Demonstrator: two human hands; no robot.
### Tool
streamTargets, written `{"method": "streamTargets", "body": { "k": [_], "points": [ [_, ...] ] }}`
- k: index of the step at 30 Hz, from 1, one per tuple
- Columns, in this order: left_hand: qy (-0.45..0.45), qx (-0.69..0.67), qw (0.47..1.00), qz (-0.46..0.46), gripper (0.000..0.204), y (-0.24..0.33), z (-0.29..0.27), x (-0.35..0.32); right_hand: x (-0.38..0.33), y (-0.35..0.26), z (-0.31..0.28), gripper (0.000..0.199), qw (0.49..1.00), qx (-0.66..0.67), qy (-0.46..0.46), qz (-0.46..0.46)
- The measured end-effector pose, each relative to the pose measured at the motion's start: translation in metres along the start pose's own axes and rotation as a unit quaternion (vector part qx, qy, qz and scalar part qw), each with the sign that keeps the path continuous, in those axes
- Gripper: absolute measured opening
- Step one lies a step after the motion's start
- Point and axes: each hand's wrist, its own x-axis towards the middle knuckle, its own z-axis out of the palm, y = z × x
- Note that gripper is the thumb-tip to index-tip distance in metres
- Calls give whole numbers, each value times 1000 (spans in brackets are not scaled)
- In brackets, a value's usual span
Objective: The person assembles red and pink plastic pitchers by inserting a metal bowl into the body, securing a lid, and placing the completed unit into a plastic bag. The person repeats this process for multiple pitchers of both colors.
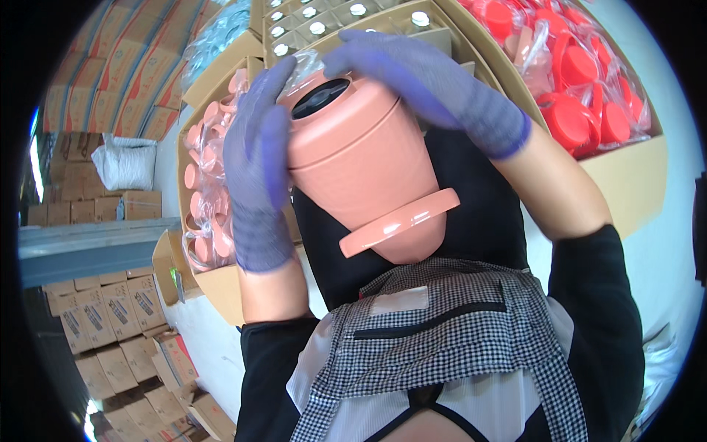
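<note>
A glossy pink vacuum jug body (pixel 368 151) leans against my lap, its wide end with a dark round opening (pixel 321 99) tipped up and away from me. A flared pink rim (pixel 401 222) rings its narrower near end. My left hand (pixel 259 147), in a grey-purple knit glove, presses along the jug's left side with the thumb near the opening. From the far right, my gloved right hand (pixel 412 77) curves over the wide end, its fingertips close to the opening. The right fingers look slightly blurred. Between the hands, the jug is held on both sides.
Ahead stands a divided carton (pixel 434 9) with several white-topped pieces. Bagged pink parts (pixel 210 177) fill a carton at left; bagged red parts (pixel 578 81) fill one at right. Bagged light-blue parts (pixel 221 37) lie at far left. Stacked cartons (pixel 110 309) stand beyond a blue-grey beam (pixel 88 247).
</note>
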Motion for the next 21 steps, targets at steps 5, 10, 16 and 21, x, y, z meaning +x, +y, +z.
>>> {"method": "streamTargets", "body": {
  "k": [5,10,16,21],
  "points": [
    [-12,67,997,41,37,-24,-14,10,-11,-4,-6,37,993,98,33,-49],
    [-15,97,985,141,28,-43,-7,-6,7,-3,-5,37,969,235,14,71],
    [-46,-81,992,79,33,-123,2,27,13,-73,-12,31,997,38,56,44],
    [16,90,995,30,45,-108,13,39,24,24,-12,36,895,370,-24,248]
  ]
}}
